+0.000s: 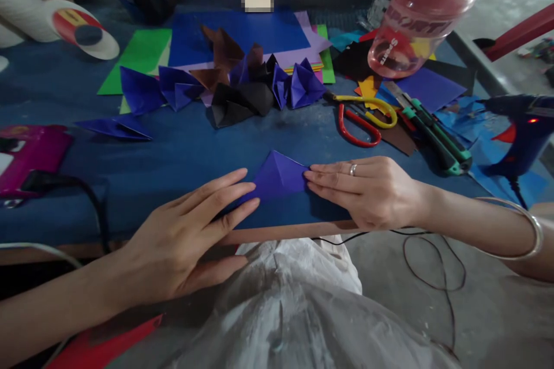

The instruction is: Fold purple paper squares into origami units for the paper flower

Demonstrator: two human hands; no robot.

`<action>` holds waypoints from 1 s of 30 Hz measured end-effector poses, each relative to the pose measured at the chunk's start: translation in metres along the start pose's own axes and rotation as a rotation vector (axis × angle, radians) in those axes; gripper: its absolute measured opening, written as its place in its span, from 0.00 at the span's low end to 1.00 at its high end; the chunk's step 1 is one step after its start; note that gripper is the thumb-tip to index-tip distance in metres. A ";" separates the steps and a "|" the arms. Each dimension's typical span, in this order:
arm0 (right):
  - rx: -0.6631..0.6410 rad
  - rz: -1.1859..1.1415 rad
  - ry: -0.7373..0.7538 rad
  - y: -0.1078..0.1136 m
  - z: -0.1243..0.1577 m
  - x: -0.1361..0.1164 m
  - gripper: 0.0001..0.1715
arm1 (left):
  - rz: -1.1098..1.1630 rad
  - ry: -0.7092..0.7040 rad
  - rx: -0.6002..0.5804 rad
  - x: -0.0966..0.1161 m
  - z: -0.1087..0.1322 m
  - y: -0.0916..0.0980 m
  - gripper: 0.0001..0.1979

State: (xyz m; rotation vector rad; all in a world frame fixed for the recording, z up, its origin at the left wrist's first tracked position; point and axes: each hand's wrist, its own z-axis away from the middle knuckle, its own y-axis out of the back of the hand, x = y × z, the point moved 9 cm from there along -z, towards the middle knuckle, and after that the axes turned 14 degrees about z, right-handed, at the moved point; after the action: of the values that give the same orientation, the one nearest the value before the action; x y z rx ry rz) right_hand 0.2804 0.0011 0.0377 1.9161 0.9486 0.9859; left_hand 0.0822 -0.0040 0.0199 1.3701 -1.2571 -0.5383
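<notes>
A folded purple paper with a raised peak and a crease down its middle lies near the table's front edge. At its left corner rest the fingertips of my left hand, fingers spread and thumb apart. My right hand, with a ring on one finger, has its fingers close together on the right corner; its thumb is hidden. Beyond the hands sit several folded purple pieces, a black folded piece and a brown one. Another flat purple fold lies to the left.
Red-and-yellow scissors, a green cutter knife and a glue gun lie right. A pink bottle stands behind them. Paper sheets lie at the back. Left are a magenta device with a black cable and a paper roll.
</notes>
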 end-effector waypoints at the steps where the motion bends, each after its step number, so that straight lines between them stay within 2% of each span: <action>1: -0.003 0.001 -0.010 0.002 0.002 0.001 0.23 | 0.000 0.010 -0.003 -0.001 0.001 0.000 0.24; 4: -0.027 0.006 -0.039 0.004 0.009 0.002 0.22 | 0.011 0.048 0.006 -0.005 0.004 0.001 0.24; 7: -0.049 0.005 -0.054 0.004 0.015 0.003 0.22 | 0.026 0.058 0.045 -0.006 0.009 0.005 0.28; 12: -0.035 -0.009 -0.060 0.005 0.018 0.003 0.22 | 0.082 0.169 0.058 -0.014 0.026 0.006 0.31; 18: 0.006 -0.051 -0.104 0.005 0.016 0.007 0.21 | 0.041 0.103 0.090 -0.011 0.033 0.006 0.34; 23: 0.082 -0.089 -0.180 0.007 0.018 0.015 0.21 | 0.080 0.044 0.130 -0.014 0.025 0.010 0.26; 26: 0.110 -0.099 -0.320 0.008 0.014 0.025 0.22 | 0.105 -0.043 0.167 -0.007 0.013 0.019 0.20; 28: 0.086 -0.110 -0.434 0.005 0.005 0.033 0.20 | 0.107 -0.067 0.210 -0.004 -0.001 0.029 0.15; 30: -0.034 -0.131 -0.533 -0.006 -0.009 0.041 0.18 | 0.078 -0.013 0.267 -0.010 -0.018 0.042 0.10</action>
State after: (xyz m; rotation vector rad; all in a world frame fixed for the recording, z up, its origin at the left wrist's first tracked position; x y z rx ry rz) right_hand 0.2882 0.0412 0.0481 1.9177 0.7229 0.3758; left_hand 0.0793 0.0212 0.0593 1.5319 -1.4252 -0.3336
